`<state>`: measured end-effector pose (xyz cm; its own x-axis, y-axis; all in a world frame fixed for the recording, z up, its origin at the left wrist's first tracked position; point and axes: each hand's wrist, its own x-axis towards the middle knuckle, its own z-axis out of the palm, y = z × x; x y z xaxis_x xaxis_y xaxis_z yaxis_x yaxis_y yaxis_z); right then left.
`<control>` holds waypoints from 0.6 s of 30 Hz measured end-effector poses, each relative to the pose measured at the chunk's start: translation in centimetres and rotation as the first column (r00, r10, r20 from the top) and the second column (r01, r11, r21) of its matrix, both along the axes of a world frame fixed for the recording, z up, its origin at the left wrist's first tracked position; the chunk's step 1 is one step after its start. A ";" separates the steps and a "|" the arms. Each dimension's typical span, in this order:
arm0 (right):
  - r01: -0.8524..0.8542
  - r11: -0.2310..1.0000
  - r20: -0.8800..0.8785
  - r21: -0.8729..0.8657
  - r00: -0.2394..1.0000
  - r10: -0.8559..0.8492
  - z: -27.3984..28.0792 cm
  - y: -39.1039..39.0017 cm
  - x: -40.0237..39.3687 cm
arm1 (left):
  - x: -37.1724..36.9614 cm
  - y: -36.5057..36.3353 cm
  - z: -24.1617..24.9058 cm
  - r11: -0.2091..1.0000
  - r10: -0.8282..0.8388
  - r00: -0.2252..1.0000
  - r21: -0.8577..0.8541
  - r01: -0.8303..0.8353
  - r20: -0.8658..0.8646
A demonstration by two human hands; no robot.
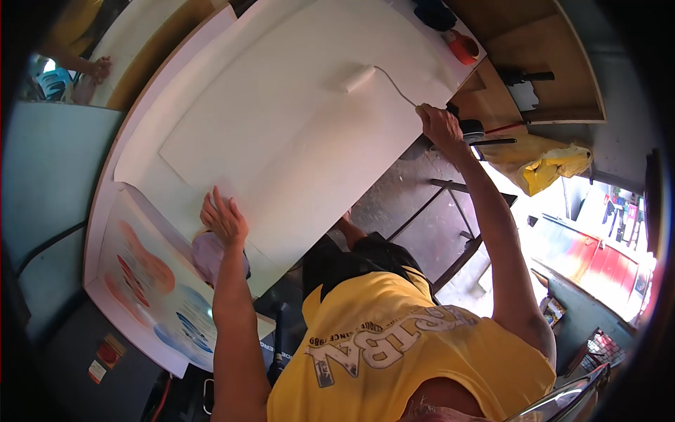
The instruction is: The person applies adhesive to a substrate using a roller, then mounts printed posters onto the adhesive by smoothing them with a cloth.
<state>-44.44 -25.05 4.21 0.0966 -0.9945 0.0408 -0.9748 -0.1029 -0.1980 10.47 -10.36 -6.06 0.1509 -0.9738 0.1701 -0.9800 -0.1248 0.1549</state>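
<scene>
My right hand is wrapped round the handle end of a paint roller. Its thin wire frame bends away to a white roller sleeve, which rests over a broad white sheet on the worktable. At the left side of the sheet, my left hand is held with fingers stretched out and nothing in them. A crumpled greyish-lilac cloth lies beneath my left wrist, partly hidden by the forearm. Beside it, a printed sheet with orange and blue shapes covers the table's near left corner.
An orange-red roll of tape and a dark object sit at the table's far right corner. Yellow plastic hangs at right, above a metal stand. A mirror-like panel at top left shows a hand.
</scene>
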 end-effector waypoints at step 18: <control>0.028 0.986 -0.138 0.167 0.990 -0.005 1.2 21.6 -12.8 | -0.2 0.0 -0.7 0.994 0.087 0.996 0.068 -0.088 0.020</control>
<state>-57.24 -3.41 5.45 0.0734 -0.9875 -0.1394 -0.9951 -0.0633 -0.0756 10.29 -10.34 -6.78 0.2335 -0.9665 0.1069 -0.9673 -0.2197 0.1264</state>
